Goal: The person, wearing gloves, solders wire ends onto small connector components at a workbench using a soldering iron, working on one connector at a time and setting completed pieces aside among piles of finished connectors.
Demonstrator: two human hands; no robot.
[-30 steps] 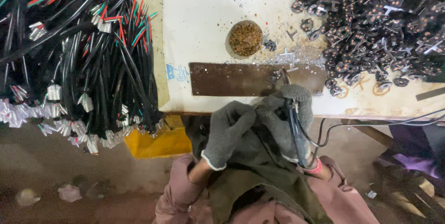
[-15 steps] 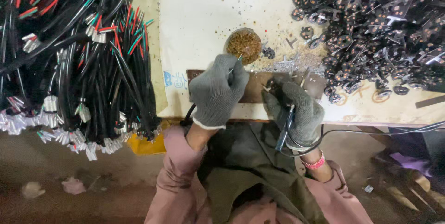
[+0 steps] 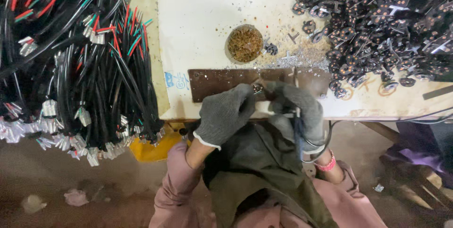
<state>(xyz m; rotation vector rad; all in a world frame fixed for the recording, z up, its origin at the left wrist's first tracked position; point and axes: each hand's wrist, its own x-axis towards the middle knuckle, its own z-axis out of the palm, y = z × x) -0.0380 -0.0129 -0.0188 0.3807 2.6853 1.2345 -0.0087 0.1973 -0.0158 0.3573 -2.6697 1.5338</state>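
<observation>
Centrally, gloved left hand (image 3: pixel 225 114) and right hand (image 3: pixel 296 109) pressed together, pinching a small metal part (image 3: pixel 258 88) over brown plate (image 3: pixel 212 80); wire bundles (image 3: pixel 80 63) left of frame.

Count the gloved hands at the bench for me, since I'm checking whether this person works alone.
2. The left hand sits at the table edge over the brown plate; the right hand is beside it, gripping a corded tool. No other hands show, though some may be out of frame.
</observation>
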